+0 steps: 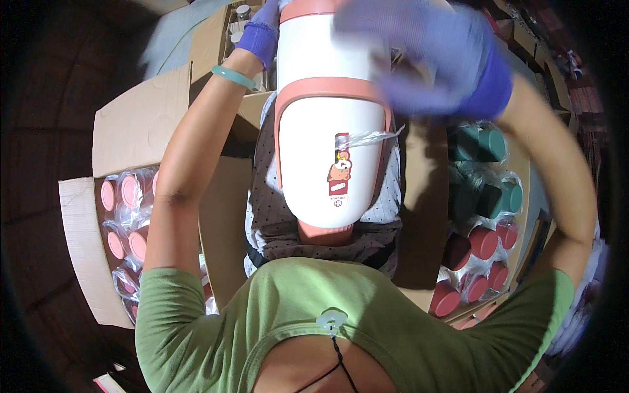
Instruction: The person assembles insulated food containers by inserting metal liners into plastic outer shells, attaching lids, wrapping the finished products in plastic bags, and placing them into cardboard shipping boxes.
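Note:
A big white tumbler with a pink carrying handle leans over my lap, its pink lower end near my waist. Down its side runs a strip label with a cartoon bear, and a wisp of clear film sticks out beside it. My left hand, in a purple glove, grips the tumbler's far left side; its fingertips run past the upper edge of the picture. Over the far right side of the tumbler is my right hand, gloved too. Motion smears its fingers, so what they hold cannot be made out.
On my left stands an open carton of pink-lidded cups in clear bags. To my right another carton holds bagged cups with green and red ends. Beyond my left hand, a further box holds clear jars.

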Demonstrator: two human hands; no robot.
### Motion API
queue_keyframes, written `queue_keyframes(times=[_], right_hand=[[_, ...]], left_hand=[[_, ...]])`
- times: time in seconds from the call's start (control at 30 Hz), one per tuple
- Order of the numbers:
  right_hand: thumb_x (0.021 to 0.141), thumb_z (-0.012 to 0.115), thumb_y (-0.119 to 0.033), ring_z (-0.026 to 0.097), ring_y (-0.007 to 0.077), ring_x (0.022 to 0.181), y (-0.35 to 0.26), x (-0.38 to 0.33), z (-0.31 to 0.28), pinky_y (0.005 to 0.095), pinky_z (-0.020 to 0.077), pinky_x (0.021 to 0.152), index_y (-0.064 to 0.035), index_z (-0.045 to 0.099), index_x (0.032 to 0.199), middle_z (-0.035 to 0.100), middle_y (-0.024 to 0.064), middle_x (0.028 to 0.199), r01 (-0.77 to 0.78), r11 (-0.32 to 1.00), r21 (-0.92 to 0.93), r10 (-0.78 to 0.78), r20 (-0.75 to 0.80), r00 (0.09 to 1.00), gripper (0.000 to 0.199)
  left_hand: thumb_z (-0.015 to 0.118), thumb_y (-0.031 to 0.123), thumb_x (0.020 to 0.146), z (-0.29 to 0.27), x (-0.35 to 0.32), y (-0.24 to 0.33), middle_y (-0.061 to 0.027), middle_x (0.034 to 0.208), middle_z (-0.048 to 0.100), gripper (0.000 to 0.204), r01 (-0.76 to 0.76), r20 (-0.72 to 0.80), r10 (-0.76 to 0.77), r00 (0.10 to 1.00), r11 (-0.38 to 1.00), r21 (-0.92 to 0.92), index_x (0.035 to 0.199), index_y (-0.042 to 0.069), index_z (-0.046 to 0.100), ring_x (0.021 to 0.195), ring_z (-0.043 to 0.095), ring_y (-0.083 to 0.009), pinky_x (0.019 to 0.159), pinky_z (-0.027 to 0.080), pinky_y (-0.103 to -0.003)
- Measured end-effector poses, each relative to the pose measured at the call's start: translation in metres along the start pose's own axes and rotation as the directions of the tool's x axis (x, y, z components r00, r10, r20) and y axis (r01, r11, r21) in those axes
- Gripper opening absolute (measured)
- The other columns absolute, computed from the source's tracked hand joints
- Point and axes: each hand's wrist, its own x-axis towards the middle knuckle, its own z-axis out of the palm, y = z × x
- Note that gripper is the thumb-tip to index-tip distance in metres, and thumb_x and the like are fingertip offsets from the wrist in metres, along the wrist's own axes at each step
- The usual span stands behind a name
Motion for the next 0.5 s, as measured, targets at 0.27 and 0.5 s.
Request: queue_keyframes(times=[0.27,0.5], right_hand=[[0.07,0.072,-0.026,0.064,0.0168,0.076,-0.058,-0.025,0.051,0.0322,0.0536,0.065,-0.0115,0.062,0.095,0.058,0.0024,0.084,0.139,0.973,-0.187,-0.108,0.165,0.98,0.03],[0.077,0.065,-0.023,0.064,0.0134,0.087,-0.065,-0.036,0.084,0.0323,0.0534,0.075,-0.0125,0.065,0.104,0.062,0.0008,0.093,0.176,0.978,-0.112,-0.17,0.055,0.984,0.029]], left_hand=[[0.044,0.042,0.103,-0.009,0.007,-0.009,-0.0097,0.133,0.061,0.053,-0.106,0.049,0.101,0.994,0.986,0.13,0.137,0.001,0.053,0.12,0.057,-0.0199,0.104,0.045,-0.033],[0.046,0.037,0.103,-0.017,0.018,-0.012,-0.0102,0.132,0.061,0.049,-0.135,0.073,0.13,0.989,0.988,0.069,0.135,0.001,0.054,0.119,0.057,-0.0201,0.104,0.045,-0.033]])
